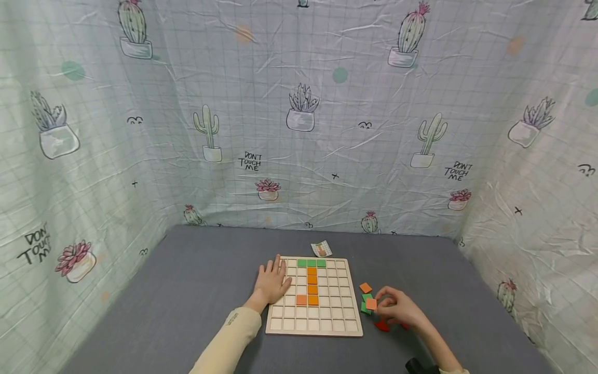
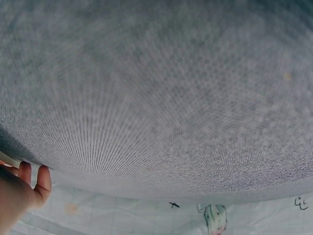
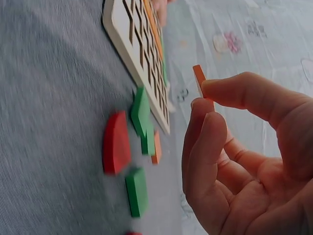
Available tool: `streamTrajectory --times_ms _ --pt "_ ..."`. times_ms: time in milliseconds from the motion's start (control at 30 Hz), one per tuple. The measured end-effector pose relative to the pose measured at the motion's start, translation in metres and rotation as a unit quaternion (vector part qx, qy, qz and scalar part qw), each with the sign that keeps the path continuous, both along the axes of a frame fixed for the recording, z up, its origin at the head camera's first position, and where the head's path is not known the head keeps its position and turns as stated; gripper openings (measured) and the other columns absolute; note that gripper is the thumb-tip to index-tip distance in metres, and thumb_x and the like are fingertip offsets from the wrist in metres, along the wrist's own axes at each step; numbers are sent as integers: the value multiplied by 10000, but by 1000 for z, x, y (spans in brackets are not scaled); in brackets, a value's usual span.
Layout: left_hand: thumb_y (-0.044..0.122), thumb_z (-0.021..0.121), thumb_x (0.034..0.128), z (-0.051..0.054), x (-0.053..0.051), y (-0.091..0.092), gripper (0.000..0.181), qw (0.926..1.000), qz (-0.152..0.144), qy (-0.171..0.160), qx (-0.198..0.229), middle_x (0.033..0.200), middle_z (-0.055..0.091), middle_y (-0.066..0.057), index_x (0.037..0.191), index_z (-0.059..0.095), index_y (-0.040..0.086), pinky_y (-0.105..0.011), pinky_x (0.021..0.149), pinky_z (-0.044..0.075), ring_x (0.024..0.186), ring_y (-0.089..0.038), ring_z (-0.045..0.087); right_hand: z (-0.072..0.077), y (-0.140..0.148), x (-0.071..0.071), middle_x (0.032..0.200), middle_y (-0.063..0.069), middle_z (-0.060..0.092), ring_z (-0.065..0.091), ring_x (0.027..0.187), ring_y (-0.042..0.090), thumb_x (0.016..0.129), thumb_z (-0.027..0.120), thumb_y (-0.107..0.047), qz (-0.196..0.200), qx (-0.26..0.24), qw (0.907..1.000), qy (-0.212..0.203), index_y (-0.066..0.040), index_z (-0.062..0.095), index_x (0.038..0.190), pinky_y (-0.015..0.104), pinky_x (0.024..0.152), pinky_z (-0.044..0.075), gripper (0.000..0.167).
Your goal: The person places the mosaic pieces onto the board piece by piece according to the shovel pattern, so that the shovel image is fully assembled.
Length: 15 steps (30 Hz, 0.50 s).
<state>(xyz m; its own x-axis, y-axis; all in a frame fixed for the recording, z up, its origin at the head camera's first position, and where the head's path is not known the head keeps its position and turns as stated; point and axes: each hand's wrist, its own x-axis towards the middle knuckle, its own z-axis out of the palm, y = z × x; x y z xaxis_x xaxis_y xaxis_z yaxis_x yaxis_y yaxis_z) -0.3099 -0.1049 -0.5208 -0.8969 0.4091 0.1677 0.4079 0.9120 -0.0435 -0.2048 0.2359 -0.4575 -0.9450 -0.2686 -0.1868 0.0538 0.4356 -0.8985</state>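
Right wrist: orange tile [image 3: 197, 74], long axis steeply up-left, in right hand's [image 3: 247, 156] pinch; head: left hand [image 1: 271, 283] spread.

The place is a booth-like nook, screened by pale grey-green, wrinkled, grid-printed sheeting [image 1: 261, 78] across the left, top and right of the head frame. Coloured drawings of potted cacti and succulents [image 1: 301, 119] and black "DON'T TOUCH ME" lettering [image 1: 252, 161] decorate it. A dark grey, woven-surfaced counter [image 1: 210, 291] spans the lower middle, its far edge meeting the sheeting. Whether home, lab or office surrounds it cannot be told.
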Motion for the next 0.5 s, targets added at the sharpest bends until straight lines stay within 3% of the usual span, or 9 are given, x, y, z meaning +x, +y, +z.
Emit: streamTrajectory --times_ms 167,367,500 --pt "436 294 946 1 0 1 591 10000 -36 -3 10 1449 255 -186 1381 313 37 -511 909 287 1259 -347 333 -2 -9 2 740 60 619 502 579 120 807 602 -113 44 -22 10000 86 47 475 1035 305 508 436 306" --pt "448 283 944 -1 -1 0 597 9999 -55 91 -127 1446 264 -182 1380 319 42 -499 902 299 1253 -340 343 -5 -20 3 723 43 598 416 504 85 795 611 -100 295 -334 9990 -48 54 459 1041 237 457 346 328" --pt "448 290 942 -1 0 -2 597 9999 -53 86 -134 1446 263 -183 1379 321 42 -499 900 298 1249 -340 344 -6 -32 4 735 37 599 462 535 98 786 612 -89 313 -393 9987 -101 41 466 1040 247 464 366 321"
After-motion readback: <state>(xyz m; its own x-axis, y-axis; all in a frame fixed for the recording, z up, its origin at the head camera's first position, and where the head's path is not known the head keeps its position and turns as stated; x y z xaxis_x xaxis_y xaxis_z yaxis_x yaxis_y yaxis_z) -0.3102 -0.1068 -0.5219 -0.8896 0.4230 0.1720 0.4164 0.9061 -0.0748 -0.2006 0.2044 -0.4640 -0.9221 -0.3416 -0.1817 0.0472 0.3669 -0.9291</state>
